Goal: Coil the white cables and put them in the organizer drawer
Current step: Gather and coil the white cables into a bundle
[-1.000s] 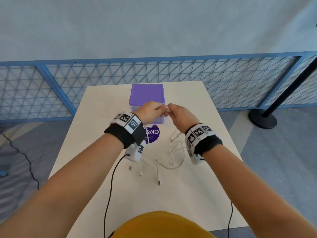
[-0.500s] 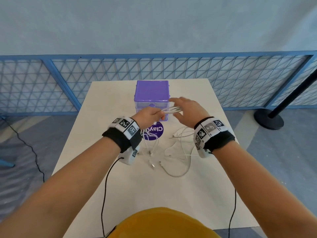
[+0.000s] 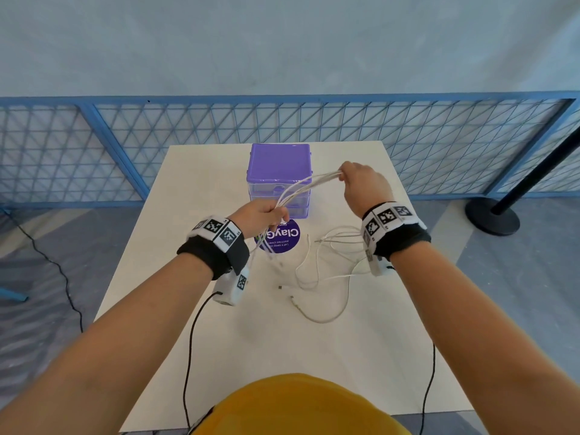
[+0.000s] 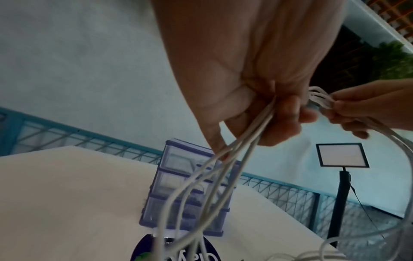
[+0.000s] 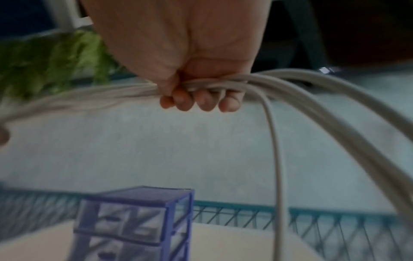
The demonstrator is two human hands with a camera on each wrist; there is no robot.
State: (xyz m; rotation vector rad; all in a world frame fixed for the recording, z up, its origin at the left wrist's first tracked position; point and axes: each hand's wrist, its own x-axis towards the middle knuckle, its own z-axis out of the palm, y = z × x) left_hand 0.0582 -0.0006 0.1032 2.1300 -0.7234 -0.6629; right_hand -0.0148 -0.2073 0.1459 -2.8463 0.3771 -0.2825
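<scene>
Both hands are raised above the pale surface (image 3: 219, 340). The left hand (image 3: 262, 215) has its fingers (image 4: 288, 127) clamped on a bundle of thin white cables (image 3: 298, 191); the right hand (image 3: 364, 186), higher, curls its fingers (image 5: 201, 100) round the same bundle, stretched between them. Beyond the fingers stands the purple plastic drawer organizer (image 3: 279, 164), drawers closed.

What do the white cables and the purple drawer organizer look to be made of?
White cables: likely rubbery plastic sheathing, matte; they bend in soft curves between the left hand and right hand.
Drawer organizer: rigid plastic, opaque purple frame with see-through, slightly glossy drawer fronts.
</scene>
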